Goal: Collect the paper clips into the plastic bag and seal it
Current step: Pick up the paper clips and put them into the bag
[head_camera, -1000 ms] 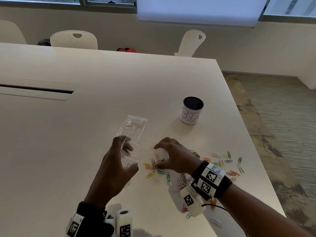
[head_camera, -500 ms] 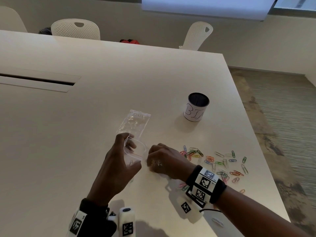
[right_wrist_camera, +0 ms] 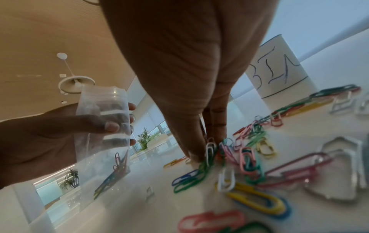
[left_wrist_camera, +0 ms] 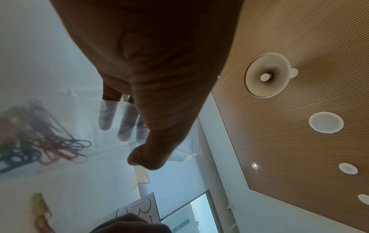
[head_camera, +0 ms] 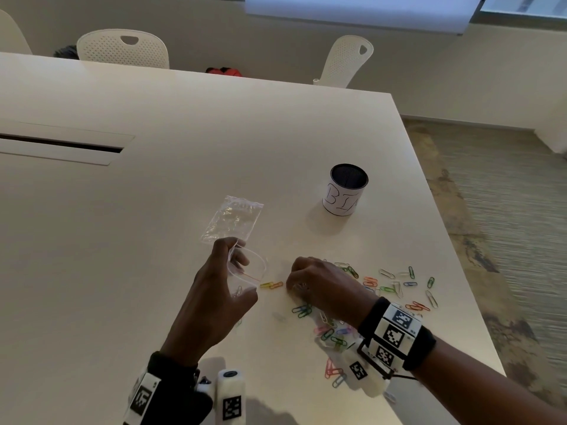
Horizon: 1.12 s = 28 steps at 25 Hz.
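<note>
White meeting table (head_camera: 184,148) has colourful paper clips (head_camera: 395,286) scattered on its right side. Left hand (head_camera: 214,302) grips the open plastic bag (head_camera: 245,268); right hand (head_camera: 322,283), just right of its mouth, pinches several clips.

A person's left hand (head_camera: 221,299) is raised off the counter, thumb and curled fingers holding a small clear plastic bag (right_wrist_camera: 103,126) open at its mouth. The right hand (head_camera: 322,283) reaches palm-down to the counter, fingertips (right_wrist_camera: 196,153) bunched and pinching among coloured paper clips (right_wrist_camera: 209,151). Both forearms enter from the near edge, each wrist banded in black with white marker blocks.
</note>
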### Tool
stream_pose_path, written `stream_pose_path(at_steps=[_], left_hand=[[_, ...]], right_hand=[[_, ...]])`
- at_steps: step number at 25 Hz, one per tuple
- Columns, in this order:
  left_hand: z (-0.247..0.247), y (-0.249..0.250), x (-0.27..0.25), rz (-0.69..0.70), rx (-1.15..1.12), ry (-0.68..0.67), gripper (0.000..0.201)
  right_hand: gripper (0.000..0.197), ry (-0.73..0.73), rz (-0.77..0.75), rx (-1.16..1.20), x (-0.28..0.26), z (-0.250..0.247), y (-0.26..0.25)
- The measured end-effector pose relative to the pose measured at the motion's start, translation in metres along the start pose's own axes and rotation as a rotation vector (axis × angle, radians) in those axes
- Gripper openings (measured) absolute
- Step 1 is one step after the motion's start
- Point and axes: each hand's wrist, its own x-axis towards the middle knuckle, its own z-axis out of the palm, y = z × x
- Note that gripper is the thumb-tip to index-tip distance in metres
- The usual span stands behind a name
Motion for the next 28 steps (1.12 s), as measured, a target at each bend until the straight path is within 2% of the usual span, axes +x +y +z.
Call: stream_pose_path(at_steps=[4,7,9,13,16,18,20,24,28], left_hand=[[0.006,0.002,0.002,0.025,-0.009,-0.023,0.071],[0.009,0.004,0.002,0.031,-0.016,-0.033,0.07],[0.011,0.003,0.002,0.034,-0.015,-0.037,0.071],[0.016,0.002,0.001,0.037,-0.008,-0.048,0.072],[0.019,0.003,0.0,0.049,0.013,-0.071,0.073],[0.021,0.004,-0.001,0.057,0.026,-0.084,0.073],[0.021,0.007,-0.002,0.058,0.041,-0.092,0.072],[0.02,0.013,-0.003,0.037,0.022,-0.099,0.069],[0.019,0.015,-0.003,0.029,0.005,-0.1,0.066]], right_hand=[[0.016,0.012,0.055,-0.022,-0.001,-0.003,0.0],[0.01,0.065,0.131,0.079,-0.002,-0.007,0.007],[0.009,0.124,0.218,0.244,-0.005,-0.011,0.012],[0.01,0.206,0.364,0.748,-0.015,-0.031,0.004],[0.011,0.275,0.362,0.988,-0.017,-0.048,-0.016],[0.012,0.356,0.305,1.052,-0.015,-0.056,-0.032],[0.012,0.395,0.227,0.989,-0.012,-0.059,-0.048],[0.013,0.377,0.088,0.636,-0.003,-0.055,-0.068],[0.016,0.343,0.027,0.553,0.002,-0.055,-0.071]])
